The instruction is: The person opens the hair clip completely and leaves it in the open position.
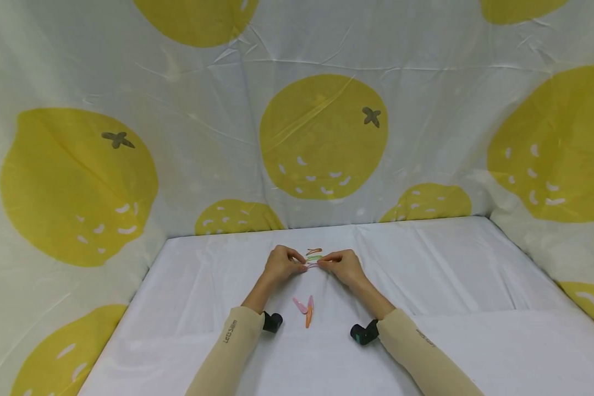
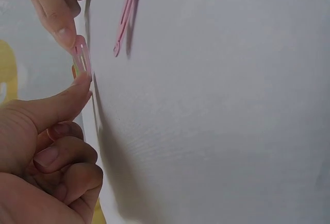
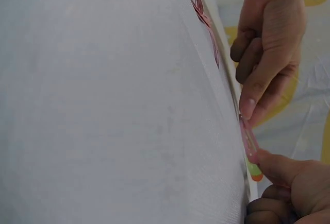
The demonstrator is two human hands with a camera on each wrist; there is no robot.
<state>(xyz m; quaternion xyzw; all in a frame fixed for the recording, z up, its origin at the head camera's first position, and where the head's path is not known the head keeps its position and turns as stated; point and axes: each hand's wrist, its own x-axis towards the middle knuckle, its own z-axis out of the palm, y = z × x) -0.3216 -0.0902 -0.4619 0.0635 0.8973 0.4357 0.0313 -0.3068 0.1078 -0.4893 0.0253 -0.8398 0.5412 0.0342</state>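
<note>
A pink snap hair clip (image 1: 313, 265) is stretched between both hands, low over the white-covered table. The left hand (image 1: 281, 264) pinches one end between thumb and finger. At the opposite end the right hand (image 1: 345, 266) pinches the same clip; the right wrist view shows its thumb on the wider, rounded end of the clip (image 3: 249, 140). Just beyond it lie a green hair clip (image 1: 314, 258) and, farther back, an orange hair clip (image 1: 314, 251), in a row. In the left wrist view the remaining fingers of the left hand (image 2: 56, 157) are curled in.
Nearer the person, a pink clip (image 1: 300, 306), another pink clip (image 1: 311, 302) and an orange clip (image 1: 308, 318) lie in a loose cluster on the white tablecloth (image 1: 425, 352). A lemon-print curtain (image 1: 218, 148) rises behind the table and at its sides.
</note>
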